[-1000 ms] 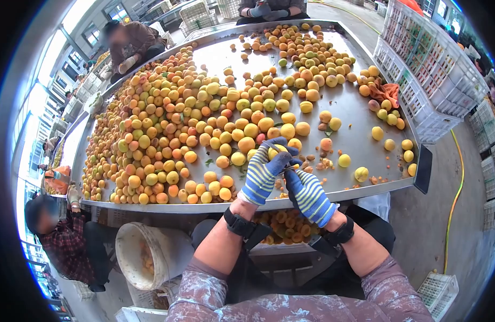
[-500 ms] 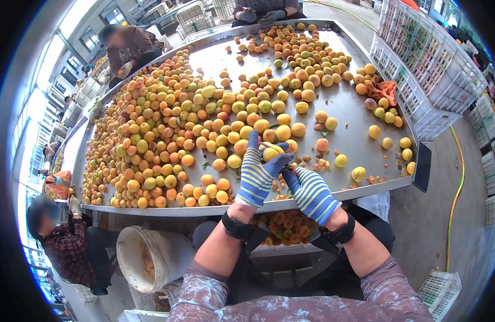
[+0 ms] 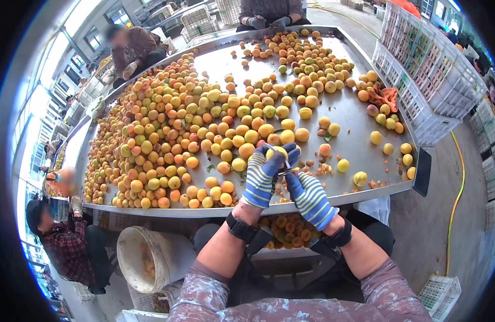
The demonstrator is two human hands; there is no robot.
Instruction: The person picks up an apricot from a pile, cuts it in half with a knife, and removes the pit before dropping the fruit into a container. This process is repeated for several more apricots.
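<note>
My left hand (image 3: 262, 178), in a blue-and-yellow striped glove, is closed around a yellow apricot (image 3: 278, 152) over the near edge of the metal table. My right hand (image 3: 312, 197), gloved alike, grips a small knife (image 3: 284, 172) whose metal shows right beside the fruit. Its handle is mostly covered by the fingers. Whole apricots (image 3: 167, 139) are heaped on the table to the left and beyond my hands. Small bits of fruit and dark stones (image 3: 318, 168) lie just past my right hand. Below the edge, halved apricots (image 3: 288, 231) fill a container between my knees.
The metal table (image 3: 344, 145) has a raised rim. A white bucket (image 3: 150, 258) tilts at my lower left. White crates (image 3: 427, 70) are stacked at the right, near an orange cloth (image 3: 383, 97). Other people sit at the far side and left. A yellow hose (image 3: 462, 182) crosses the floor.
The apricot has turned in my left hand and is more covered by the fingers. My right hand has shifted slightly down and right, and metal now shows between the hands.
</note>
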